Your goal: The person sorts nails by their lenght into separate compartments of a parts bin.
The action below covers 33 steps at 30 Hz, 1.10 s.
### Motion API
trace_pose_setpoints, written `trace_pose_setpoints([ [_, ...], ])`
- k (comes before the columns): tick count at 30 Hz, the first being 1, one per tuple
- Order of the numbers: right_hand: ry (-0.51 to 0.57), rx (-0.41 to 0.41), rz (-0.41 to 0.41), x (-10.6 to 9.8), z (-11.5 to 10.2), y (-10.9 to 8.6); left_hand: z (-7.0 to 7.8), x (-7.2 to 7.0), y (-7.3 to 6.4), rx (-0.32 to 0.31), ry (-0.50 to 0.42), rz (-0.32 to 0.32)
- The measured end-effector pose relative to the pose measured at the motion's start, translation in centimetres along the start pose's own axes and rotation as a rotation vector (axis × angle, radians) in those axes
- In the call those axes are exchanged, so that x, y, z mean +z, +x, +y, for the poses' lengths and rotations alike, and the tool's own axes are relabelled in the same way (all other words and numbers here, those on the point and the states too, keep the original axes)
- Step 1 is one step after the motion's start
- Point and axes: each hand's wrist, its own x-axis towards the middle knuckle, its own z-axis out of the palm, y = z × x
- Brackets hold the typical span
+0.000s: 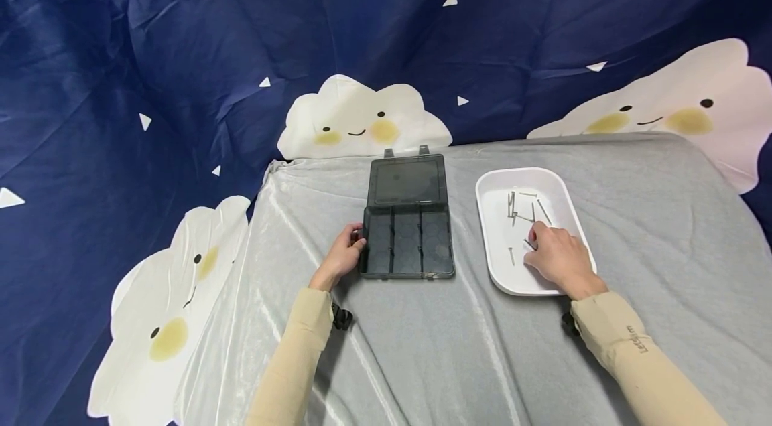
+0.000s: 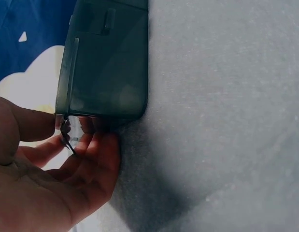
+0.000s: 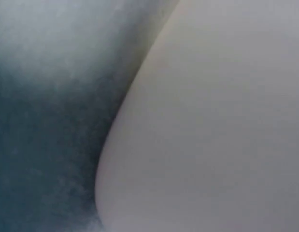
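A dark translucent compartment box (image 1: 406,276) lies on the grey cloth with its lid (image 1: 407,181) folded back; its compartments look bare. My left hand (image 1: 345,253) holds the box's left side. In the left wrist view, the thumb of that hand (image 2: 67,179) is at the rim, with the fingers curled below it by the box's end. Inside the white tray (image 1: 496,270), my right hand (image 1: 562,256) pinches a screw (image 1: 529,244) between thumb and forefinger. Several more screws (image 1: 511,256) lie loose on the tray's floor, most of them beyond the hand.
Grey cloth (image 1: 422,345) covers the table, with a few folds running through it. A dark blue curtain (image 1: 386,24) with clouds hangs behind the table and down its left side. The tray's pale outer wall (image 3: 212,125) fills most of the blurred right wrist view.
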Motion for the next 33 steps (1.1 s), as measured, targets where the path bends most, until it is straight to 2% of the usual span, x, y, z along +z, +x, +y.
trace_pose_setpoints([
  [4,0.009,0.005,-0.011,-0.1,-0.1,-0.1,0.1,-0.1,-0.3,0.017,-0.001,0.003],
  [8,0.038,0.005,-0.013,-0.4,-0.1,-0.3,-0.2,0.0,-0.1,-0.032,-0.032,-0.006],
  [13,0.091,-0.019,0.029,-1.2,-0.4,-0.5,-0.4,-0.1,0.2,-0.073,-0.047,-0.011],
  [22,0.169,-0.078,0.074,-2.2,-0.7,-0.5,-0.2,-0.4,0.1,-0.084,-0.08,-0.022],
  [28,0.28,-0.123,0.129,-2.6,-1.1,-0.6,-0.1,-0.5,0.0,-0.102,-0.094,-0.023],
  [33,0.39,-0.091,0.141,-3.1,-1.7,-0.7,-0.3,-0.4,0.1,-0.111,-0.132,-0.019],
])
